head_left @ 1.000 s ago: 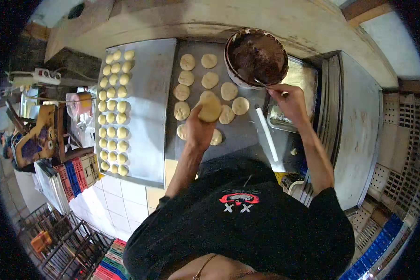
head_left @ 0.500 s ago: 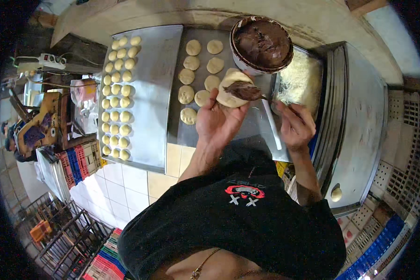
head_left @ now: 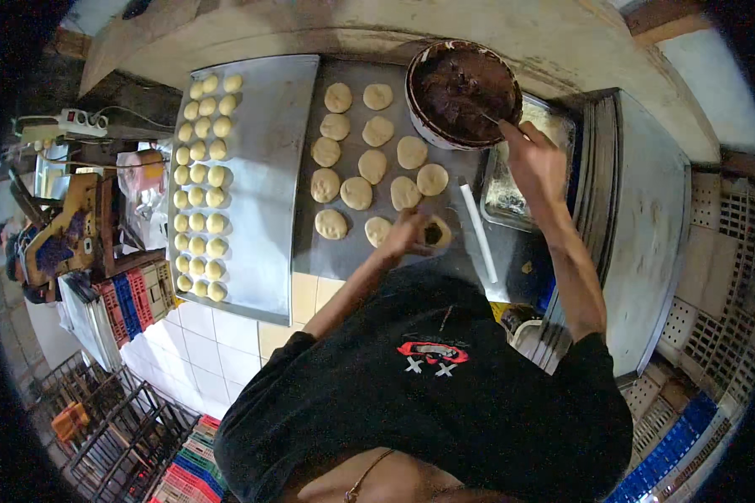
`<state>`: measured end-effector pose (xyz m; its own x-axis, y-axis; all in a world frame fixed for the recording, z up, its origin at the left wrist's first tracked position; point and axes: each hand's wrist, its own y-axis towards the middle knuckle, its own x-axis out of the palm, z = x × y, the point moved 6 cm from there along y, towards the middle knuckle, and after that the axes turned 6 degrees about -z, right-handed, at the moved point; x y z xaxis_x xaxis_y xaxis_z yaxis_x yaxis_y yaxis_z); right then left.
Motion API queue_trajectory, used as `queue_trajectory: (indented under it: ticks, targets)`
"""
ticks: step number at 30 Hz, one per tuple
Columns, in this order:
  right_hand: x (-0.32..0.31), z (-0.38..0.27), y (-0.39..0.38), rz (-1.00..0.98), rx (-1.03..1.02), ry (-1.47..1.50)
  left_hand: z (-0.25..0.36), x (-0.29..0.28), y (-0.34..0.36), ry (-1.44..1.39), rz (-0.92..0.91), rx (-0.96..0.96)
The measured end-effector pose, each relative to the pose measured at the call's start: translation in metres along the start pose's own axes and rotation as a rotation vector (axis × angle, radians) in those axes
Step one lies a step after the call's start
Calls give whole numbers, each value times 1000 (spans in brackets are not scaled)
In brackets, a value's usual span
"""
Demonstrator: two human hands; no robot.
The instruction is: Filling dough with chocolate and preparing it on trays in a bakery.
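Note:
My right hand (head_left: 535,161) grips the thin handle of a spoon (head_left: 488,116), whose head is sunk in the dark brown spread. The spread (head_left: 466,84) fills a round bucket (head_left: 417,121) at the back of the work surface. My left hand (head_left: 404,235) is low over the dark tray (head_left: 310,251), at the left edge of a flat dough round (head_left: 445,241) with a dark dab in its middle. Those fingers are blurred, and their grip is unclear. Several pale flattened dough rounds (head_left: 372,166) lie in loose rows across the tray.
A metal tray (head_left: 264,168) on the left carries rows of small dough balls (head_left: 197,174). A white rolling stick (head_left: 478,233) lies right of the dough rounds. Beyond it are a shallow metal pan (head_left: 512,197) and stacked trays (head_left: 596,218). Plastic crates (head_left: 138,295) stand at lower left.
My left hand has gone from holding a dough round up to the tray below. My right hand has moved up to the bucket with the spoon. More dough rounds show; the pan's pale shreds are gone.

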<state>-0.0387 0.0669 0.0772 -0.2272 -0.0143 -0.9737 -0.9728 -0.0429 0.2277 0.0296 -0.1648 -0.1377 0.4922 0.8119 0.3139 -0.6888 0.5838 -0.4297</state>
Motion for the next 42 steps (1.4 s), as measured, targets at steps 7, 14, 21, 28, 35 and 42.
queue_trajectory:
  ticks: [7, 14, 21, 28, 35, 42]
  targets:
    - [53, 2, -11, -208, -123, 106, 35, -31, -51, 1139, 331, 231]
    - [50, 26, -3, -301, 224, 731, -1, -55, -43, 1024, 237, -133]
    - [-5, -19, -47, -214, 345, 1106, 109, -7, -77, 865, 139, 413]
    - [-54, -80, -81, 155, -27, 961, 171, 57, -82, -917, -158, 130]
    - [-53, -71, -103, 172, 20, 805, 189, 68, -79, -1441, -189, 245]
    - [-58, -49, -105, 255, -92, 739, 180, 14, -83, -1705, -124, 365]
